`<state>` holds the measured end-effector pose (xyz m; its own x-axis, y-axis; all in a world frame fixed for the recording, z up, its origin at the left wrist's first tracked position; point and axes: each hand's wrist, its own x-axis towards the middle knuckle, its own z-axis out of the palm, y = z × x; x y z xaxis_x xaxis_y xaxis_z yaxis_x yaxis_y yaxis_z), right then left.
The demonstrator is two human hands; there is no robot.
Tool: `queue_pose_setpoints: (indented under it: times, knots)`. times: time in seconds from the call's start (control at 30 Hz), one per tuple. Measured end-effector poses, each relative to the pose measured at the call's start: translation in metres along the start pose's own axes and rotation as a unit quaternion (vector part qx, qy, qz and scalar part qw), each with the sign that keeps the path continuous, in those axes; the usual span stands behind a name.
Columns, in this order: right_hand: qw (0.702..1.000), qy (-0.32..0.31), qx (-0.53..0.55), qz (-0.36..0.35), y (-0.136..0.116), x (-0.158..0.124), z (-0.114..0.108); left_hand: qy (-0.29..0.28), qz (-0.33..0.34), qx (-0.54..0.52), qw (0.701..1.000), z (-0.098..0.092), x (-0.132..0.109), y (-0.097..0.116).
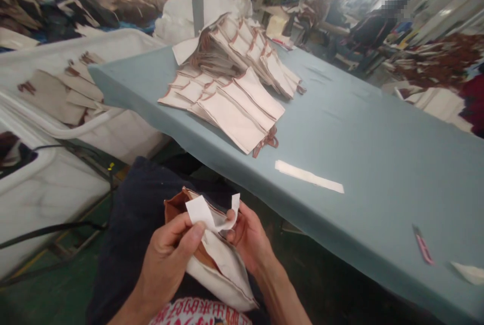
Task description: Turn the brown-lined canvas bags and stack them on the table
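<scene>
A cream fabric pouch [227, 282] with brown lining lies across my lap, its mouth spread apart. Above that opening, my left hand [172, 244] pinches a white paper strip [200, 211] between thumb and fingers. My right hand [247, 231] has its fingers closed around the other end of the strip, which curls up past the fingertips. The right hand also rests against the pouch's edge; whether it grips the fabric too is hidden.
Stacked cream pieces with brown edges [238, 113] cover the far left of the blue-green table [359, 163]. A pale strip [309, 177] and a pink-handled cutter [422, 245] lie nearer. White bins [128, 136] stand at left. A person [374, 32] sits in the background.
</scene>
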<state>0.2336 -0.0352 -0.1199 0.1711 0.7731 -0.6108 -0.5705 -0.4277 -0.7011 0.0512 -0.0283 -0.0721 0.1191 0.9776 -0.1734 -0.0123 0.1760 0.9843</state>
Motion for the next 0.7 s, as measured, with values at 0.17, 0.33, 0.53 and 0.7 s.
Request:
queue_pose_setpoints:
  times: [0.17,0.33,0.53,0.7]
  knots:
    - [0.981,0.126,-0.107,-0.106,-0.005,0.013,-0.036,0.013,0.137,0.115,0.984,0.001,-0.009,0.021]
    - [0.893,-0.050,-0.352,-0.276,-0.034,-0.028,-0.009,-0.009,0.164,0.123,0.979,0.009,-0.006,0.021]
    - [0.885,-0.188,-0.333,-0.267,-0.041,-0.042,0.044,-0.015,0.170,0.133,0.976,0.007,-0.001,0.022]
    - [0.919,-0.160,-0.282,-0.225,-0.028,-0.043,0.058,0.011,0.146,0.144,0.979,0.009,0.001,0.020]
